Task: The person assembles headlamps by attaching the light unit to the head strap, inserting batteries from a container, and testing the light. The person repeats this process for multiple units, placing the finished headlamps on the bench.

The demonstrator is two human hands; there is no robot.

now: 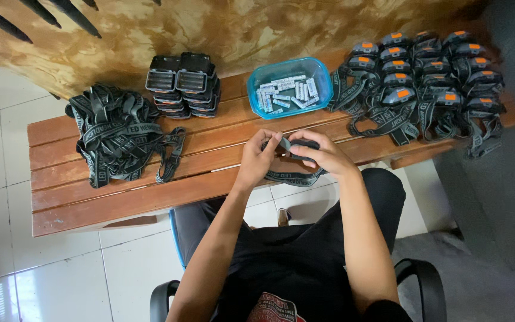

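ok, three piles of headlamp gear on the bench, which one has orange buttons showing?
The pile of assembled headlamps at the bench's right end, beyond the blue tray. The strap heap and stacked black housings show no orange.

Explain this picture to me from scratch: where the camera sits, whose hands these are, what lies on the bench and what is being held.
There is one view, from a camera worn on a person's head, looking down at their own arms and lap as they sit on a chair. The wooden bench in front of them serves as the work surface. The left hand and right hand together hold a dark headlamp whose grey strap hangs below. On the bench, from left to right: a heap of loose grey straps, stacks of black lamp bodies, a blue tub of small batteries, and a pile of finished headlamps with orange buttons.
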